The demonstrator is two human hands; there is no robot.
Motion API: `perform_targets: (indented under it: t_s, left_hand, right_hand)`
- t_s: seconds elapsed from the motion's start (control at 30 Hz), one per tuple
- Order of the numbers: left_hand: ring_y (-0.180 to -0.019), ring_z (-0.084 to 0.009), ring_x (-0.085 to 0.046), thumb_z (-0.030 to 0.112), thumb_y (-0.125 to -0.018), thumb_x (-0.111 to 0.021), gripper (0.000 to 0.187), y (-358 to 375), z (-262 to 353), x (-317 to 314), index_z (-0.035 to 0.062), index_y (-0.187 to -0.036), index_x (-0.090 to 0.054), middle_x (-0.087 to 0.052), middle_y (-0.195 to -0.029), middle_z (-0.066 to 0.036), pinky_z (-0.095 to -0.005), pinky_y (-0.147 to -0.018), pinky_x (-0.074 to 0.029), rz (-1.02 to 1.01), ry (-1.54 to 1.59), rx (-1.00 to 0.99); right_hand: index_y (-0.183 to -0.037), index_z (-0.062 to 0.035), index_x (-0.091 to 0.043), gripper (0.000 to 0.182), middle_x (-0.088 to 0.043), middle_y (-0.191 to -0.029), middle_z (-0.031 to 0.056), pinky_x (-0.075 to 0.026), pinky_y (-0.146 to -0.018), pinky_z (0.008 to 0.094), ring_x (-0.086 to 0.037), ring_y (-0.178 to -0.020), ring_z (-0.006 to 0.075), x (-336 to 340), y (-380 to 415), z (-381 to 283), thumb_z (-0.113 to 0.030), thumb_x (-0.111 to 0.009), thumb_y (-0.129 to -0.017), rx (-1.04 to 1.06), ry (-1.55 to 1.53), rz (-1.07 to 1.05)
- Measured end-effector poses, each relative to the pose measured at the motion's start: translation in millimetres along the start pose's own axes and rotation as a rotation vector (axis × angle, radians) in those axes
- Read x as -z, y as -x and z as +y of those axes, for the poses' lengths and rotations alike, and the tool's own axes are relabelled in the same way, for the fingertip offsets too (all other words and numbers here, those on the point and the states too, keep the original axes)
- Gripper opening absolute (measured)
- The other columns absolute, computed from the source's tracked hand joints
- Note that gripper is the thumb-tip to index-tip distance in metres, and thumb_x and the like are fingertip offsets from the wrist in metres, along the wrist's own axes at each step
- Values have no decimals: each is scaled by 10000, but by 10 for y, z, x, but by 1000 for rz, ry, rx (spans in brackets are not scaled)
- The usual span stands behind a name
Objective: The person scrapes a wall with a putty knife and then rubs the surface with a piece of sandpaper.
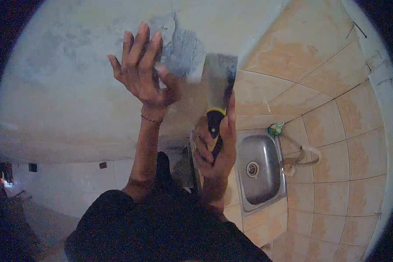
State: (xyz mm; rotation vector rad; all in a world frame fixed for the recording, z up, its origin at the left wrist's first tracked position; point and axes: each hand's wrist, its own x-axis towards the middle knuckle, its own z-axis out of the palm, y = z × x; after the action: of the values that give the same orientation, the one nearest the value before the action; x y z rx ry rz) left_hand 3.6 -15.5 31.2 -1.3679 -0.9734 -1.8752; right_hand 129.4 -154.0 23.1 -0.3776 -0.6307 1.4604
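1. Currently, the right hand is gripping a scraper, its fingers wrapping around the black-and-yellow handle while one is stretching up along the side of the blade.

2. The scraper's long axis is running almost straight away from the person's body, leaning only slightly; the handle is lying nearest the body and the wide end of the blade is pointing away, with a flat face turning towards the head camera.

3. That wide end is showing just beside the border where the pale wall is meeting the orange-and-cream tiles; whether it is touching the wall, I cannot tell.

4. The left hand is holding nothing: its fingers are spreading apart, bending a little, and showing in front of the wall near a rough grey patch. Contact there is not clear. A thin bracelet is circling the wrist.

5. Beside the right hand, a metal sink is sitting in the tiled tabletop, its rim running close to the tabletop's tiled-wall edge. A small green packet is resting at the sink's far corner, beside those tiles.
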Motion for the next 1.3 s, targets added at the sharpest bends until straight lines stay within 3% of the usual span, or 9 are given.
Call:
perform_targets:
  t_s: [0.1,0.2,0.4,0.5,0.6,0.9,1.0,1.1,1.3]
  left_hand:
    - [-1374,-303,-427,455,-1035,-342,496,24,-13,37,112,-1235,-640,-593,-1357,-102,-498,-1184,-92,-14,4,12]
    - [-1368,-308,-432,452,-1031,-353,494,4,-7,42,106,-1236,-639,-590,-1362,-105,-502,-1183,-86,2,33,3]
    - [-1376,-304,-422,445,-1031,-343,496,24,-29,22,103,-1239,-637,-584,-1368,-109,-499,-1183,-87,-5,10,7]
    - [-1380,-302,-416,440,-1030,-343,492,10,-19,27,105,-1241,-636,-580,-1374,-108,-497,-1185,-85,-12,34,0]
    - [-1341,-285,-460,333,-1009,-347,418,40,-79,10,112,-1255,-603,-598,-1348,-81,-461,-1194,-60,-20,5,-19]
    - [-1332,-277,-467,339,-1004,-349,413,61,-87,-24,127,-1254,-600,-599,-1348,-73,-465,-1195,-60,-5,0,-25]
    - [-1327,-274,-472,318,-992,-359,403,56,-81,-15,137,-1258,-601,-601,-1346,-60,-475,-1194,-71,-6,-11,-27]
    - [-1328,-273,-473,279,-971,-374,393,36,-67,-8,143,-1259,-604,-603,-1346,-49,-490,-1192,-84,6,-9,-25]
    - [-1334,-273,-472,247,-935,-402,397,23,-56,29,139,-1256,-609,-603,-1347,-46,-499,-1190,-91,-8,5,-6]
  right_hand:
    - [-1564,-235,-192,689,-502,-717,28,-322,-333,192,-386,-426,62,69,17,29,-391,-541,-990,-17,-54,10]
    - [-1554,-230,-200,577,-414,-664,29,-300,-318,162,-315,-391,53,26,9,53,-274,-457,-1038,33,-12,0]
    - [-1558,-240,-168,590,-426,-689,36,-305,-312,165,-315,-385,45,-185,97,-5,-274,-449,-1040,-48,37,156]
    - [-1558,-251,-156,594,-424,-694,38,-309,-301,166,-319,-376,45,-23,92,135,-274,-447,-1041,-35,-28,91]
    - [-1555,-254,-166,588,-412,-685,38,-296,-290,166,-317,-368,46,-91,53,112,-279,-449,-1040,-31,-66,79]
    - [-1549,-272,-177,589,-400,-674,38,-291,-288,170,-342,-375,63,-47,-45,78,-297,-464,-1034,19,-74,18]
    - [-1533,-209,-249,564,-447,-695,52,-306,-299,174,-350,-383,76,-12,-42,42,-322,-473,-1028,35,11,5]
    - [-1499,-106,-331,565,-544,-761,80,-342,-317,199,-379,-391,97,109,73,84,-354,-489,-1017,11,-148,200]
    - [-1432,0,-445,532,-640,-925,36,-390,-479,194,-511,-597,52,125,224,87,-274,-562,-991,181,611,157]
